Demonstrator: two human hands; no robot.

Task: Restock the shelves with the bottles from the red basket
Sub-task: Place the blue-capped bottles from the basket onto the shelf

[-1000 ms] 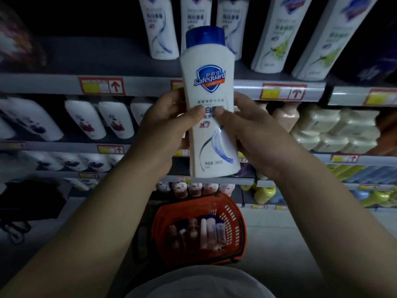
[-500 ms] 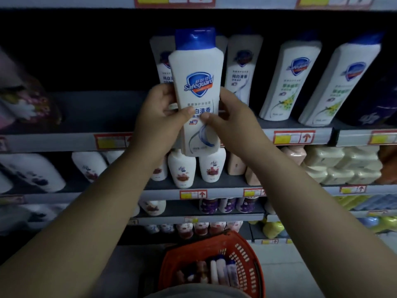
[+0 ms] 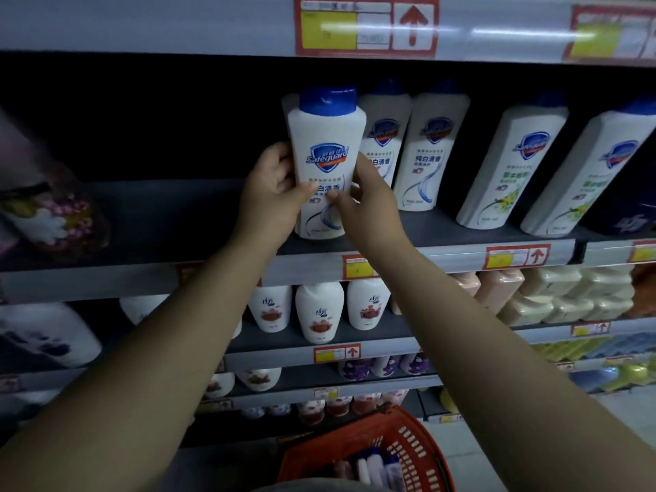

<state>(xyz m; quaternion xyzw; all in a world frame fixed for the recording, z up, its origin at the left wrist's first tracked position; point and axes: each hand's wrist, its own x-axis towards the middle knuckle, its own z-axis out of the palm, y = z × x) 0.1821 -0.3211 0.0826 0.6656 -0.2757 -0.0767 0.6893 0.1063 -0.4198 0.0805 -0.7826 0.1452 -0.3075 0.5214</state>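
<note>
Price tag [image 3: 365, 26]: red frame, yellow patch, red arrow pointing up, right at the top edge.
Green-label bottles [image 3: 511, 168]: two white ones standing side by side at the right.
Peach packs [image 3: 497, 292]: a row lower, with cream packs [image 3: 568, 300] just beside them.
Flowery pouch [image 3: 53, 214]: far left, blurred.

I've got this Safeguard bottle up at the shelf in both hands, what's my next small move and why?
Probably lower it onto the shelf and let go. The left hand and right hand grip the Safeguard bottle upright, its base near the shelf board, just left of the matching bottles.
</note>
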